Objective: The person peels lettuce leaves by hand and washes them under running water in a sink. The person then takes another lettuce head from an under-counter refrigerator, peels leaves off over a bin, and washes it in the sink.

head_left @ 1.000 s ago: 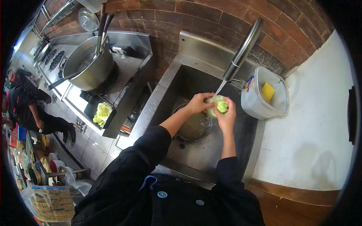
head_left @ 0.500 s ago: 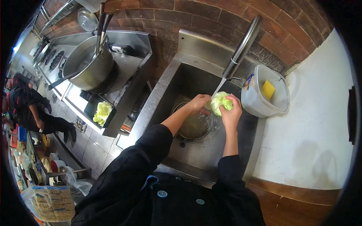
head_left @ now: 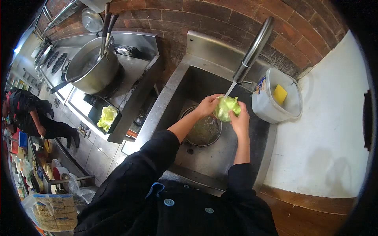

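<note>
Pale green lettuce is held between my two hands in the stream from the faucet. My left hand grips its left edge, with the fingertips close to the falling water. On the other side, my right hand has its thumb on the front of the lettuce and its fingers curled behind. Below them, in the steel sink, a round metal pot holds cloudy water.
A grey plastic bucket with a yellow sponge stands right of the sink. To the left, more lettuce leaves sit in a black container beside a stove with a large pot. Another person stands at far left.
The lettuce has turned in my hands and now shows a leafier, ruffled side. My left hand has moved slightly up, onto its edge, and my right hand slightly left.
</note>
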Demonstrator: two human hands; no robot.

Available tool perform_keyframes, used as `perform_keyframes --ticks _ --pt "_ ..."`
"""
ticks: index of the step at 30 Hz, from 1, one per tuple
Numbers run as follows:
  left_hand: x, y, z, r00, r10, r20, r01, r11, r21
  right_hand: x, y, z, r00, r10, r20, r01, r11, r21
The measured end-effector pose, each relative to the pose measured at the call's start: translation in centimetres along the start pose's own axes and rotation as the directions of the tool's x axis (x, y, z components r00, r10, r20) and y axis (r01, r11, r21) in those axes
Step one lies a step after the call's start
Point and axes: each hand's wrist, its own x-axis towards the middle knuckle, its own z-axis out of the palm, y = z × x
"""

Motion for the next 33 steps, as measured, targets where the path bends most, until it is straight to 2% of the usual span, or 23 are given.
perform_keyframes --ticks 1,2,3,4,5,7,8,9,11,13,15,16,18,19,21,22,23,25,26,28,29,31,33 --pt "0.3 0.1 -0.1 0.998 0.069 -0.013 -0.068 0.996 0.063 0.2 0.5 0.1 0.993 0.098 0.071 -0.106 0.986 0.128" --pt "0.6 0.2 -0.3 0.998 0.068 -0.014 -0.067 0.996 0.063 0.2 1.1 0.0 0.993 0.098 0.072 -0.107 0.986 0.129" --pt "0.9 0.3 -0.6 0.997 -0.022 -0.074 0.028 0.997 0.077 0.1 1.7 0.0 0.975 0.187 0.117 -0.218 0.901 0.375" --pt "1.0 1.0 -0.5 0.985 -0.111 -0.133 0.123 0.989 0.085 0.0 1.9 0.1 0.948 0.261 0.182 -0.317 0.743 0.589" --pt "1.0 1.6 -0.4 0.985 -0.11 -0.132 0.122 0.989 0.086 -0.2 2.1 0.2 0.948 0.261 0.18 -0.316 0.744 0.589" --pt "1.5 2.5 -0.2 0.986 -0.116 -0.116 0.124 0.99 0.064 -0.7 2.0 0.4 0.928 0.253 0.274 -0.342 0.286 0.895" --pt "2.0 2.8 -0.2 0.991 0.071 -0.113 -0.021 0.92 0.391 -0.8 1.8 0.4 0.899 0.265 0.349 -0.403 0.187 0.896" --pt "2.2 2.9 0.1 0.991 0.069 -0.113 -0.019 0.92 0.391 -0.9 1.4 1.0 0.898 0.266 0.35 -0.404 0.186 0.896" --pt "2.5 3.3 1.0 0.993 0.114 0.022 -0.1 0.745 0.66 -1.1 1.6 2.9 0.856 0.424 0.295 -0.456 0.353 0.817" --pt "3.1 2.6 0.9 0.987 0.155 0.037 -0.142 0.752 0.644 -1.0 2.5 4.0 0.849 0.455 0.27 -0.446 0.34 0.828" --pt "3.3 2.6 0.2 0.985 0.164 0.055 -0.165 0.792 0.588 -0.7 4.1 4.2 0.828 0.419 0.373 -0.47 0.157 0.868" --pt "3.6 2.5 -0.4 0.985 0.165 0.055 -0.166 0.791 0.589 -0.8 4.1 3.9 0.829 0.418 0.372 -0.469 0.157 0.869" --pt "3.9 2.1 -2.0 0.994 0.0 -0.11 0.022 0.979 0.204 -1.4 4.0 3.3 0.87 0.295 0.396 -0.385 -0.096 0.918" --pt "3.3 2.6 -2.2 0.994 -0.001 -0.11 0.024 0.979 0.204 -1.4 3.8 3.2 0.869 0.296 0.396 -0.386 -0.096 0.918" --pt "1.8 4.0 -2.2 0.967 -0.253 -0.037 0.242 0.952 -0.185 -1.7 3.4 3.0 0.941 0.183 0.283 -0.269 -0.096 0.958" --pt "1.4 4.2 -2.1 0.963 -0.267 -0.017 0.258 0.944 -0.206 -1.5 3.2 3.0 0.944 0.16 0.287 -0.259 -0.176 0.95" --pt "1.1 4.4 -1.9 0.964 -0.265 -0.017 0.256 0.945 -0.205 -1.3 3.0 2.9 0.945 0.158 0.286 -0.258 -0.176 0.95" --pt "0.7 4.4 -1.3 0.963 -0.253 -0.098 0.25 0.967 -0.041 -1.1 2.8 3.0 0.973 0.111 0.2 -0.189 -0.103 0.977" --pt "0.5 4.2 -1.0 0.963 -0.253 -0.099 0.25 0.967 -0.042 -1.0 3.0 3.1 0.973 0.11 0.201 -0.191 -0.102 0.976" --pt "0.4 3.5 -0.5 0.988 -0.088 -0.125 0.102 0.988 0.112 -0.8 3.2 3.4 0.977 0.124 0.171 -0.158 -0.11 0.981" --pt "0.4 3.0 -0.3 0.988 -0.087 -0.127 0.101 0.989 0.112 -0.7 3.4 3.7 0.977 0.123 0.172 -0.159 -0.11 0.981" --pt "0.5 1.9 0.1 0.976 -0.047 -0.213 0.036 0.998 -0.055 -0.6 3.2 3.8 0.99 0.032 0.136 -0.121 -0.293 0.948" --pt "0.6 0.8 0.4 0.977 0.019 -0.211 -0.03 0.998 -0.047 -0.7 2.3 3.3 0.987 0.031 0.157 -0.137 -0.341 0.93"
